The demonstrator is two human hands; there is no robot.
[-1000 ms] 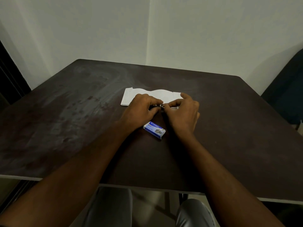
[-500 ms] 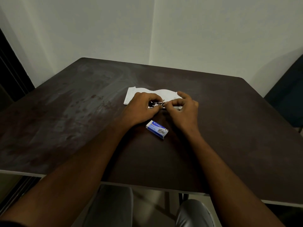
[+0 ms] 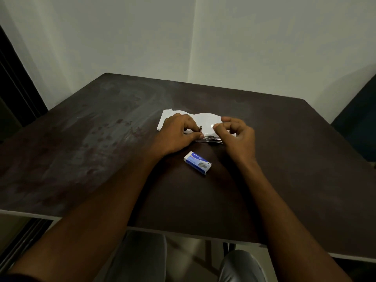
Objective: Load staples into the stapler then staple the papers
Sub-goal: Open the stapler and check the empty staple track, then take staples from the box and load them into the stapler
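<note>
A small dark metal stapler [image 3: 209, 138] lies on the table in front of the white papers [image 3: 205, 117]. My left hand [image 3: 177, 133] pinches an upright part at the stapler's left end between thumb and forefinger. My right hand [image 3: 239, 135] hovers just to the right, its thumb and forefinger closed on a small silver strip of staples [image 3: 212, 125]. The hands hide most of the stapler. A blue and white staple box [image 3: 197, 163] lies flat on the table, nearer to me than both hands.
The dark brown table [image 3: 101, 149] is scuffed on its left half, and its near edge runs above my knees. A dark chair [image 3: 362, 119] stands at the far right. Pale walls meet in a corner behind the table.
My hands were touching over the stapler; now they are apart. The right hand has drawn back to the right with the silver strip, and the left keeps its pinch on the stapler.
</note>
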